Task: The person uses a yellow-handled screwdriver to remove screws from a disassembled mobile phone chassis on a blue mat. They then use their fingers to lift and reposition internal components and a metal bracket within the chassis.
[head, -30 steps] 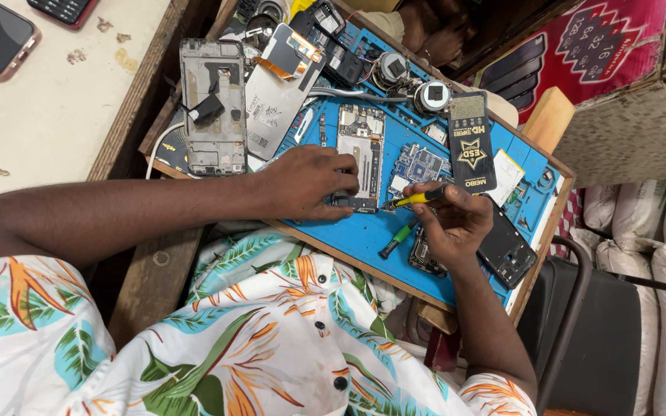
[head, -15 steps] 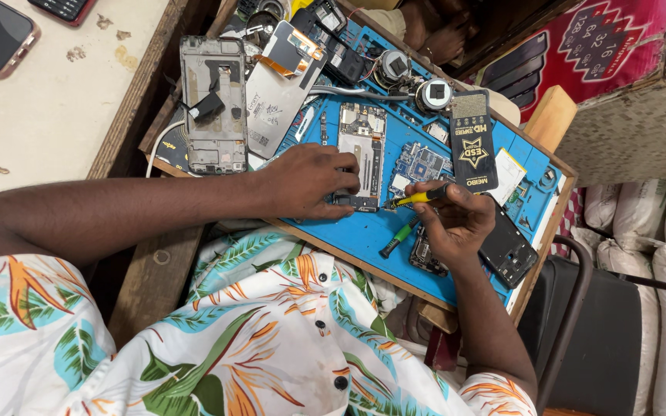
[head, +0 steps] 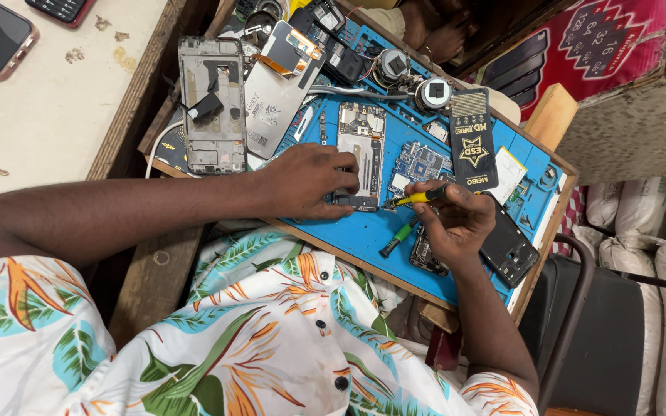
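Blue rubber work mat (head: pixel 364 231) as landmark. Off its left edge: grey stripped phone frame (head: pixel 211 104). On the mat, left hand (head: pixel 310 181), grip pressed onto the lower end of an opened grey phone body with exposed board (head: pixel 361 150). Just right, right hand (head: pixel 460 223), grip pinching a yellow-handled screwdriver (head: pixel 418 198), tip toward that phone. Green-handled screwdriver (head: pixel 398 236) lies below.

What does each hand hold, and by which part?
Right hand: yellow screwdriver, by its handle. Left hand: opened phone, pressed at its lower end.

Phone repair workshop, seemingly — dismantled phones (head: pixel 212 104)
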